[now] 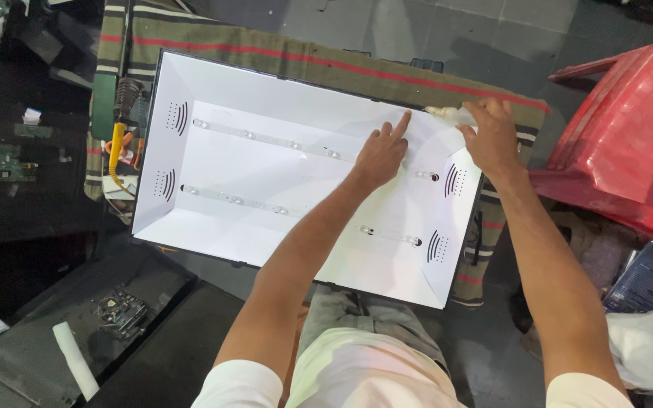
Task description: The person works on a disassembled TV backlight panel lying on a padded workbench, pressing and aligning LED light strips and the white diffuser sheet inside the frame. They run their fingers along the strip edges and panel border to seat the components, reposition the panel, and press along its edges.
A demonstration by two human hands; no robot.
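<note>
The white reflector sheet (266, 162) fills a shallow black-edged panel tray (147, 143) that lies flat on a striped cloth (266, 49), its long axis running from about 10 o'clock to 4 o'clock across the view, straight ahead of the person. Both hands work the far right corner, near 1 o'clock. The left hand (379, 155) rests on the sheet with fingers loosely spread and the index finger stretched toward the upper rim. The right hand (493, 136) sits just beside it at the corner, fingertips curled over the edge and seemingly pinching a small whitish scrap (441, 112); the right hand is the nearer to that corner. 2 LED strips (266, 139) run along the sheet's length, the left forearm crossing both. A red plastic chair (629, 143) stands at 3 o'clock, a green circuit board (1, 161) at 9 o'clock, a soldering tool (120, 113) beside the tray's left end. The tray's near right corner is partly hidden by the arms, and what the scrap is cannot be made out
</note>
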